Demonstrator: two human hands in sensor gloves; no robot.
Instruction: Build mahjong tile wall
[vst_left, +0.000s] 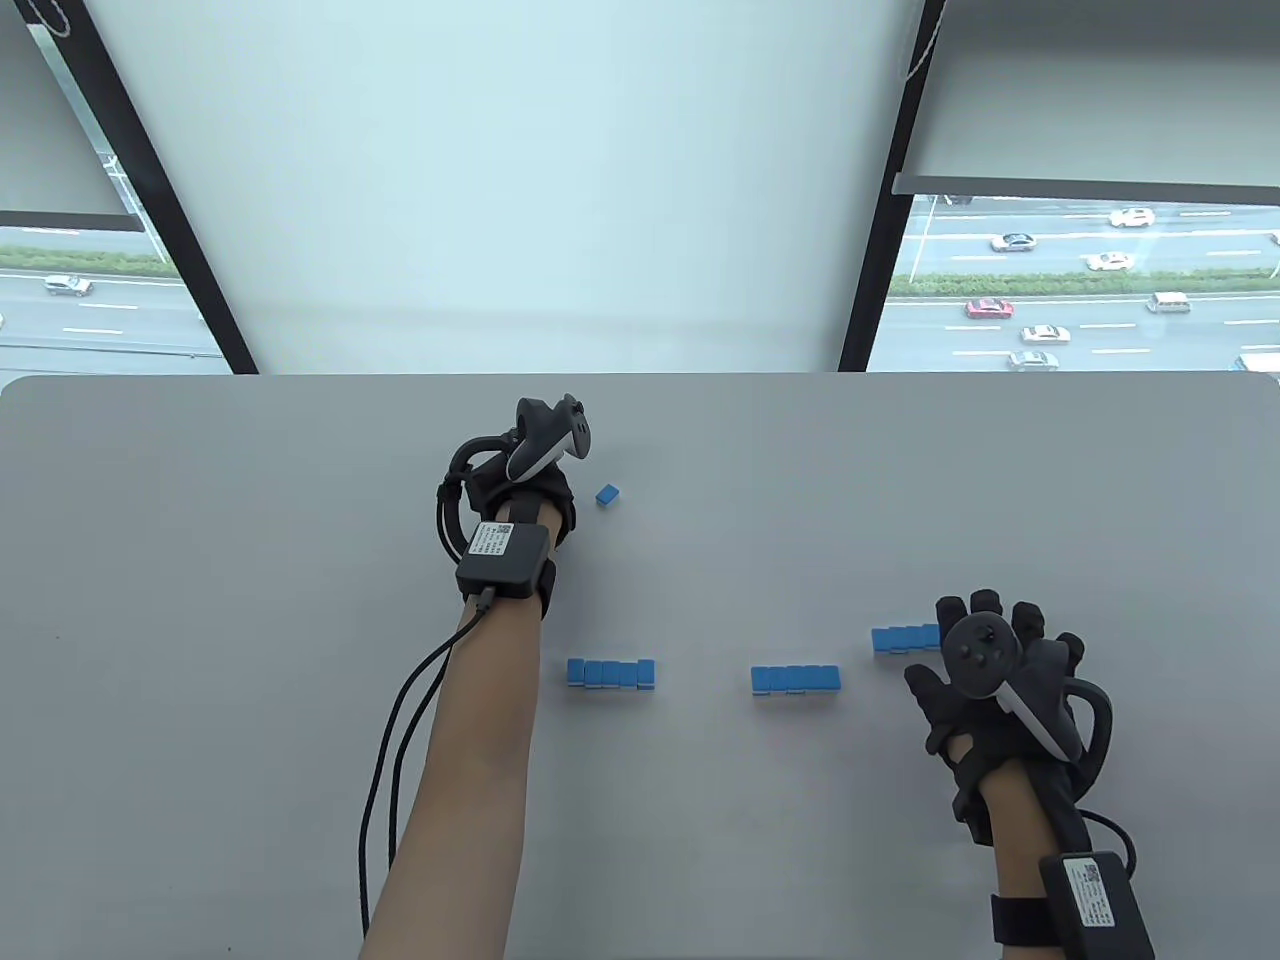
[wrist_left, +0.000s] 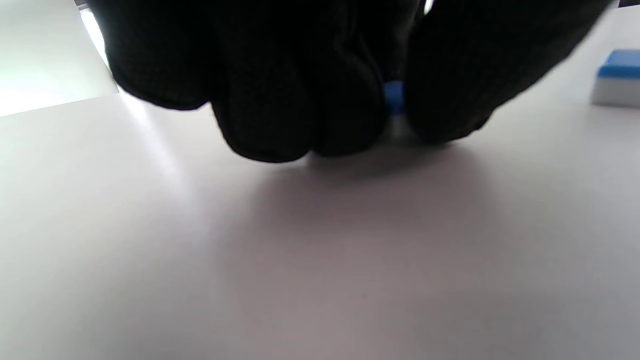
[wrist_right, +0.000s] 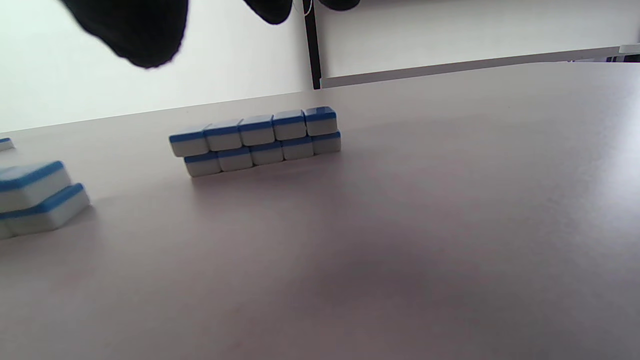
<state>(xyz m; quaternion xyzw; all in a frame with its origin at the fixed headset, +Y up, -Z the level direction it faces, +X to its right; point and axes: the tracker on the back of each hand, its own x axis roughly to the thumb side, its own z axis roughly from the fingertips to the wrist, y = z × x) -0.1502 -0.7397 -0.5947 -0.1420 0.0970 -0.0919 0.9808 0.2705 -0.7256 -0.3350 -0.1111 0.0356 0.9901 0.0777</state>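
Three short tile walls sit on the bench (vst_left: 250, 600): left wall (vst_left: 611, 674), middle wall (vst_left: 795, 679), right wall (vst_left: 905, 639), its right end hidden behind the right hand (vst_left: 1000, 690). That hand hovers with fingers spread, gripping nothing. Loose tile (vst_left: 607, 494) lies just right of the left hand (vst_left: 525, 490). Left wrist view: gloved fingers (wrist_left: 300, 100) pinch what looks like a blue tile (wrist_left: 394, 97) against the bench, mostly hidden.

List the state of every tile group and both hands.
Left wall: two layers, standing.
Middle wall: two layers, standing.
Right wall: standing, partly under right hand.
Loose tile: lying alone.
Left hand: pinching a blue tile.
Right hand: fingers spread, holding nothing.
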